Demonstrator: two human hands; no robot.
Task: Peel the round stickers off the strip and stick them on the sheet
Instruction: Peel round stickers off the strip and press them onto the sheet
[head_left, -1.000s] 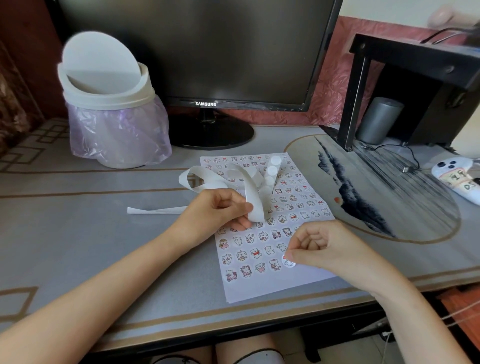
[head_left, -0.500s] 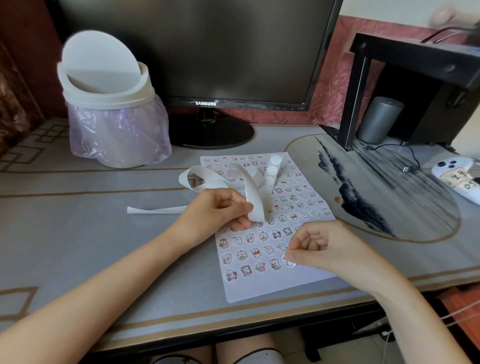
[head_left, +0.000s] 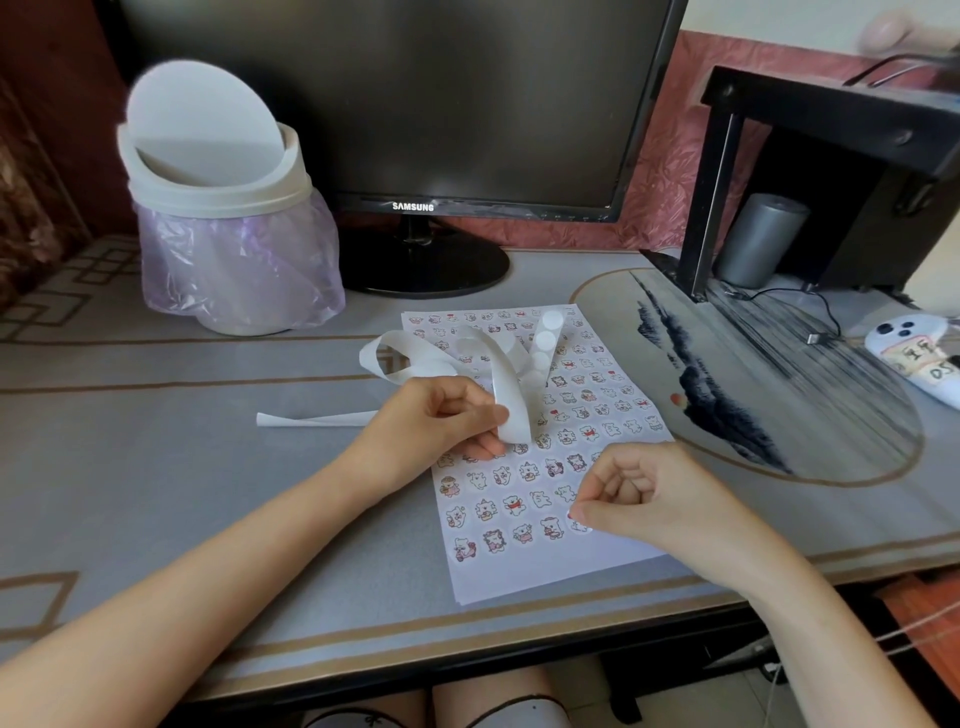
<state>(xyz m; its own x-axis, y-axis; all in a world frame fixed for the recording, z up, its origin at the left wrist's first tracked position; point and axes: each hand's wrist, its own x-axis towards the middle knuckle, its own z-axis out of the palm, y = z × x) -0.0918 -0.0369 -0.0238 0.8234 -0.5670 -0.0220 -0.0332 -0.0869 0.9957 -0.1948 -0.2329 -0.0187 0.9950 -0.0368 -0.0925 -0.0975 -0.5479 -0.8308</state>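
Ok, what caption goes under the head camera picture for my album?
Left hand holds the sticker strip while the right hand sets a round sticker on the sheet.

White strip (head_left: 511, 395) loops above the sheet (head_left: 519, 577), its tail trailing left on the table (head_left: 208, 493). Round white stickers (head_left: 545, 340) line its raised end. The sheet lies flat, printed with rows of small cartoons.

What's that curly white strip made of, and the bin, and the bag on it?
The strip the left hand grips looks like glossy, waxy paper: it curls in soft loops and shines. The bin looks like smooth matte cream plastic, moulded in rounded shapes. Its bag seems thin purple plastic film: see-through and crinkled.
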